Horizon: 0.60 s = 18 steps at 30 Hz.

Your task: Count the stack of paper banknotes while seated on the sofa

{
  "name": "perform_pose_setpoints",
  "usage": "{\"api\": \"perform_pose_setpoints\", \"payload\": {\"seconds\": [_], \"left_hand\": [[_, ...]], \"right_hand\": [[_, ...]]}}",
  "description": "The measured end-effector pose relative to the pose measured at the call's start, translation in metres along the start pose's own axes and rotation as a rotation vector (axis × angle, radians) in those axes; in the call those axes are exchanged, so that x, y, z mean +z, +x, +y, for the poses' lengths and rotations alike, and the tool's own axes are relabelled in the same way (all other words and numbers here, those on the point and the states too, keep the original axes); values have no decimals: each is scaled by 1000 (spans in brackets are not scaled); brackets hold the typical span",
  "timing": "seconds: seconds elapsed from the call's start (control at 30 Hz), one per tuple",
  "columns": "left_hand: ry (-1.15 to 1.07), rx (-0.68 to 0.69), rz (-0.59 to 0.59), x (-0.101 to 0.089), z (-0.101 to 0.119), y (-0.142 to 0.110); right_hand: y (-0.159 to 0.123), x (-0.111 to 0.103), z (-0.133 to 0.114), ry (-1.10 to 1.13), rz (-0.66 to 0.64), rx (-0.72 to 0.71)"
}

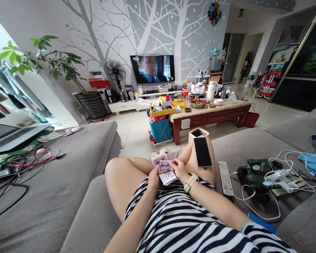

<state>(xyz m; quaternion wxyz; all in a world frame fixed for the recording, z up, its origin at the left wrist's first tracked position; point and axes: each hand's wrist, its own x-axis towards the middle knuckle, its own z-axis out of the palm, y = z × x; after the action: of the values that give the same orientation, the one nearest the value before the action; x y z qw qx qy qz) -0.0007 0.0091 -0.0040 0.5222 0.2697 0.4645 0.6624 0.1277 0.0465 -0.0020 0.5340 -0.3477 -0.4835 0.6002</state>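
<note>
I sit cross-legged on a grey sofa (68, 196) in a striped dress. Both hands hold a small stack of pink banknotes (164, 171) over my lap. My left hand (154, 181) grips the stack from below on its left side, fingers closed. My right hand (179, 169), with a white watch (190, 182) on the wrist, pinches the top notes at their right edge. A black phone (202, 151) lies face up on my right knee, just right of the hands.
On the sofa to my right lie a white remote (225, 177), a green toy (255, 175), chargers and white cables (281, 174). A laptop (13, 135) and tangled cables lie left. A cluttered wooden coffee table (213, 116), a white bin (198, 133) and a television (152, 68) stand ahead.
</note>
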Motion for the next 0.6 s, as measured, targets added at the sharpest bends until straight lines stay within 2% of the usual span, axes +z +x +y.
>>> {"api": "perform_pose_setpoints", "payload": {"seconds": [0.27, 0.6], "left_hand": [[25, -2, 15, 0, -2, 3], [50, -13, 10, 1, 0, 0]], "right_hand": [[-2, 0, -2, 56, -64, 14], [-1, -2, 1, 87, -78, 17]]}}
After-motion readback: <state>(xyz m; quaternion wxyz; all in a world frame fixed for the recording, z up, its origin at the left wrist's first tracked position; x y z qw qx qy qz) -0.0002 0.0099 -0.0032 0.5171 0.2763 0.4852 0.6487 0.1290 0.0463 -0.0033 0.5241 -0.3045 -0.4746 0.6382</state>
